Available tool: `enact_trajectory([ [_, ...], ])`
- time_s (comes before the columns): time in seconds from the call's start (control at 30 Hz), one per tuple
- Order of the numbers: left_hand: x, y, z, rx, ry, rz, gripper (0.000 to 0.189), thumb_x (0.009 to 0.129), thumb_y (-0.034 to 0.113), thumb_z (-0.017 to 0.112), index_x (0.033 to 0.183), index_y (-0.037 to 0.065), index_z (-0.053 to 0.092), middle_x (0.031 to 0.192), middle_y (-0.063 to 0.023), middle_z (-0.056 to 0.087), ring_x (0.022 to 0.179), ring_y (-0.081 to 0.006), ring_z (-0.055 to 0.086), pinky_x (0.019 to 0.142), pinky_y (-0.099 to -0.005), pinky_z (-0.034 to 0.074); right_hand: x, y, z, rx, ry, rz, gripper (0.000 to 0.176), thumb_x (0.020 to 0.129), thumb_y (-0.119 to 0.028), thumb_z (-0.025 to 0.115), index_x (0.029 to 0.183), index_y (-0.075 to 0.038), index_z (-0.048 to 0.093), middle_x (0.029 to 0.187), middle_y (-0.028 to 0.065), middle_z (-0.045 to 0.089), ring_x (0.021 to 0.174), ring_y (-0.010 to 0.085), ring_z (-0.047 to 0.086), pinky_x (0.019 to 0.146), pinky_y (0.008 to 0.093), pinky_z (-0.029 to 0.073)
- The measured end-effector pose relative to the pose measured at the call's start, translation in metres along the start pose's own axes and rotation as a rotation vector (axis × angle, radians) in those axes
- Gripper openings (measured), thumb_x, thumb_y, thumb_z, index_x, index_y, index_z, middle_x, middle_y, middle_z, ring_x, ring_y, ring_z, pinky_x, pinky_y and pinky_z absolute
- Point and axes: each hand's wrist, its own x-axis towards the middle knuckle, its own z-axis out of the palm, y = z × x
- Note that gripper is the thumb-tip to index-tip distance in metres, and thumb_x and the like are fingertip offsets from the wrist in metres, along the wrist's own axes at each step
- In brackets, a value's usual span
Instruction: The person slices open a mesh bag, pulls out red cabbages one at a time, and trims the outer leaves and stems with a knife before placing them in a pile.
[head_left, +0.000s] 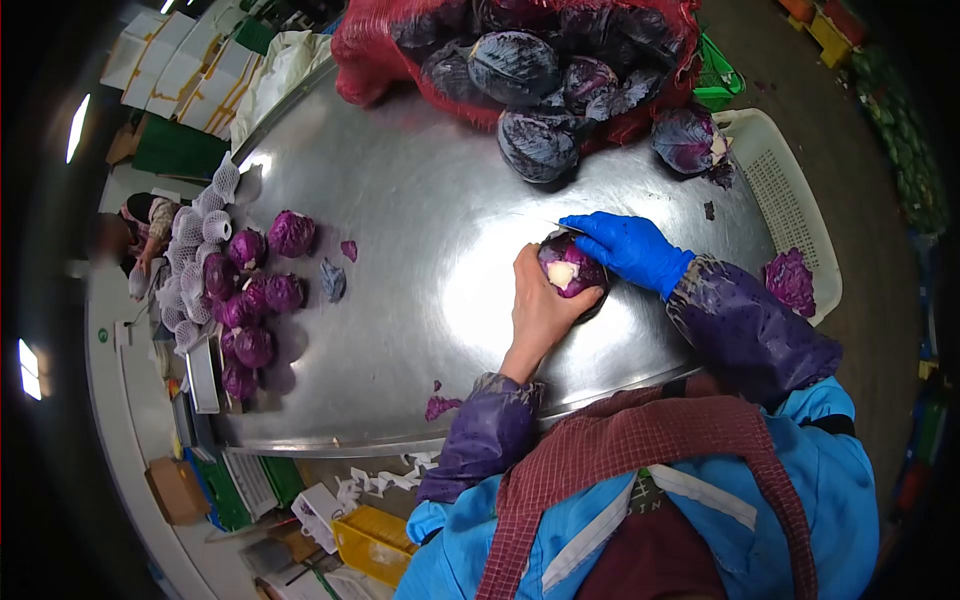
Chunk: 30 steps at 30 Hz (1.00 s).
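My bare left hand [543, 305] is wrapped around the near left side of a red cabbage [571, 268], whose pale cut stem end faces up. My right hand [632, 252], in a blue glove, is closed at the cabbage's far right side. A thin pale edge, apparently the blade of a knife [547, 221], shows by its fingertips; the handle is hidden in the glove. On the steel table [390, 220], peeled red cabbages [285, 292] cluster at the left. Darker unpeeled cabbages [513, 68] spill from a red mesh bag [366, 50] at the far side.
A white perforated basket [828, 235] stands against the table's right edge, with purple leaves [790, 282] at it. One cabbage [688, 140] lies near its far corner. White foam nets [187, 228] line the left edge, where a co-worker [150, 222] stands. Loose leaves [333, 281] dot the table.
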Motion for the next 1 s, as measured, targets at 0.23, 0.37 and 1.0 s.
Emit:
enact_trajectory([
  [0.23,0.000,-0.010,-0.011,-0.018,-0.102,0.077,0.095,0.057,0.034,0.078,0.129,-0.006,0.031,0.127,-0.0218,0.026,0.118,-0.0331,0.039,0.096,-0.0390,0.041,0.005,0.079,-0.004,-0.360,0.151,0.369,0.039,0.080,-0.030,0.060,0.110,-0.005,0.055,0.081,0.0121,0.066,0.076,0.0298,0.064,0.069,0.0391,0.050],
  [0.37,-0.004,-0.023,-0.017,-0.434,-0.245,-0.106,0.095,0.058,0.028,0.078,0.132,-0.002,0.026,0.135,-0.0250,0.020,0.123,-0.0371,0.034,0.099,-0.0389,0.037,-0.027,0.103,-0.026,-0.250,0.315,0.331,0.046,0.084,-0.029,0.058,0.120,-0.003,0.049,0.102,0.0156,0.063,0.089,0.0300,0.062,0.075,0.0394,0.049],
  [1.0,0.001,0.019,0.015,-0.089,0.112,0.079,0.070,0.061,0.028,0.079,0.106,-0.006,0.038,0.100,-0.0159,0.043,0.092,-0.0234,0.049,0.081,-0.0335,0.043,-0.025,-0.003,0.004,-0.484,-0.042,-0.013,0.047,0.085,-0.020,0.051,0.131,-0.024,0.042,0.100,0.0145,0.058,0.078,0.0290,0.062,0.067,0.0397,0.051],
])
